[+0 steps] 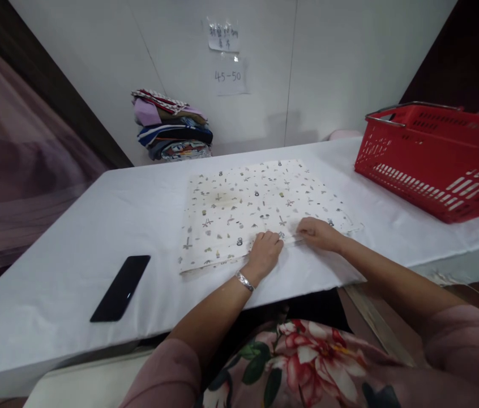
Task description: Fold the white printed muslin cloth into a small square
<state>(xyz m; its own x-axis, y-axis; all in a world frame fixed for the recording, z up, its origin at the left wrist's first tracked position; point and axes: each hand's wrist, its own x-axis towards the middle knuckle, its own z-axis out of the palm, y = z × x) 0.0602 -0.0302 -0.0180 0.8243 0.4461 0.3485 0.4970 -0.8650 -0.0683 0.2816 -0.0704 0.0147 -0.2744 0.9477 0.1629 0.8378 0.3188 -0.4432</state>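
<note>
a person in a floral top (307,362) works at a white-covered worktop (65,255), both hands at the near edge of a pale patterned cloth (239,198) spread flat at the middle. the left hand (266,249), a silvery bracelet (244,281) at its wrist, rests on that edge with fingers bent and close together; whether its thumb grips from below cannot be told. the right hand (318,233), just to its right, is narrowly curled, fingertips drawn in against the cloth; whether they pinch any fabric is hidden. small printed motifs dot the cloth. a dark phone (120,289) lies near, at left, apart from it. a red basket (418,164) stands on the right, folded clothes (174,127) are stacked at the far left, and a paper sign (230,76) on the far wall (333,62) reads "45-50".
</note>
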